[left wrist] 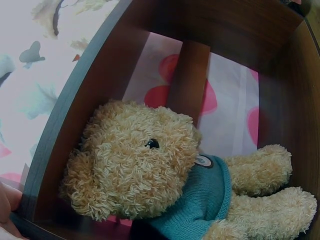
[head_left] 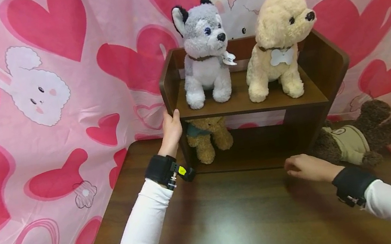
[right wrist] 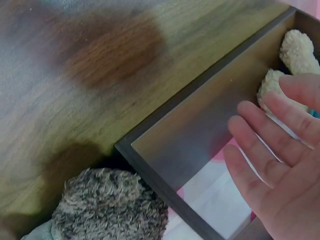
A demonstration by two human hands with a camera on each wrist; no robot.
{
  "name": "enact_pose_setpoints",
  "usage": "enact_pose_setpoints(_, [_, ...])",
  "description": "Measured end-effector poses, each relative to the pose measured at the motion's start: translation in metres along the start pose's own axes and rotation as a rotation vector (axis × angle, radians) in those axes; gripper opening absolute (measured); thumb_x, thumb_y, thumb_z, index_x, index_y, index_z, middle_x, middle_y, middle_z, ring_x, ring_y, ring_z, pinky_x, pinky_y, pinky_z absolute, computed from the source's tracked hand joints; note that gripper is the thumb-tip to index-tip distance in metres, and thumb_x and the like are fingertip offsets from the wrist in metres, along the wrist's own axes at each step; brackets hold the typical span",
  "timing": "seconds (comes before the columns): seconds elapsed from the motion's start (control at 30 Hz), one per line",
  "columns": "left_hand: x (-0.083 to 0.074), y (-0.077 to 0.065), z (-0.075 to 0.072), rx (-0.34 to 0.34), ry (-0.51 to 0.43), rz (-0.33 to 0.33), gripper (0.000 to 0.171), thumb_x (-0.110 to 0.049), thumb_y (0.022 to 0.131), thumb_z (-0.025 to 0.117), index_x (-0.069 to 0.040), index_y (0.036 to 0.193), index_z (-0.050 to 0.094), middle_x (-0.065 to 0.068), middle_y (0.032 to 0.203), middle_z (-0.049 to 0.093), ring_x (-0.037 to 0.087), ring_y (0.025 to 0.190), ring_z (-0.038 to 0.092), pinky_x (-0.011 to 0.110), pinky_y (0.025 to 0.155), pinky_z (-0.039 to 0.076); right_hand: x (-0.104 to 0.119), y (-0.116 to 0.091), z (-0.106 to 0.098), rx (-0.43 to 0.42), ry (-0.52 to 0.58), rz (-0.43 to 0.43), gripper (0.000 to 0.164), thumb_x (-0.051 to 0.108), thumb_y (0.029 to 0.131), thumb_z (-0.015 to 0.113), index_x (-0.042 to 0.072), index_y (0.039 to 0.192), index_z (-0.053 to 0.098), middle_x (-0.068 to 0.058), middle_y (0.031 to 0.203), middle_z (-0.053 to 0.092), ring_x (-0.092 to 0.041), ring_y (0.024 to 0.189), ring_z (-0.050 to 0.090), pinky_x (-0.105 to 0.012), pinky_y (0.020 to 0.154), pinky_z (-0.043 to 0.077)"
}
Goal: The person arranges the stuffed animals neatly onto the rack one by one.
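Note:
A dark brown two-tier wooden shelf stands on the table. My left hand grips its left side panel, thumb at the front edge by the middle board; its other fingers are mostly hidden. Just in front of the lower tier's right end hovers my right hand, fingers spread and relaxed, holding nothing. A curly tan teddy bear in a teal sweater sits at the left of the lower tier. On the upper tier sit a grey husky plush and a cream puppy plush with a bone-shaped tag.
Beside the shelf's right side, a dark brown teddy bear in a beige shirt lies tipped over on the table. The brown wooden table extends in front of the shelf. A pink cloth with hearts and rabbits hangs behind and around.

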State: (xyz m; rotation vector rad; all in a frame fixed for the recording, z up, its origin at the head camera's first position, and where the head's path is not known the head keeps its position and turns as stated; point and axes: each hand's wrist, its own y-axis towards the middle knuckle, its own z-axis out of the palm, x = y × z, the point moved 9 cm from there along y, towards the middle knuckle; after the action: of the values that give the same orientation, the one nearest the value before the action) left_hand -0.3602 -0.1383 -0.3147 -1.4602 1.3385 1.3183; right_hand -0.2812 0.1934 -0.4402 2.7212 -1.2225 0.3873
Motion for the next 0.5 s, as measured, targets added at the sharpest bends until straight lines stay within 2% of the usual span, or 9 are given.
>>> enact_pose_setpoints(0.5, [0.0, -0.001, 0.0, 0.013, 0.003, -0.008, 0.054, -0.022, 0.1, 0.034, -0.002, 0.144, 0.012, 0.016, 0.148, 0.02, 0.025, 0.136, 0.017, 0.035, 0.109, 0.017, -0.019, -0.02, -0.018, 0.047, 0.096, 0.094, 0.009, 0.01, 0.086, 0.059, 0.006, 0.094, 0.062, 0.0, 0.085, 0.063, -0.015, 0.076, 0.06, -0.029, 0.062, 0.049])
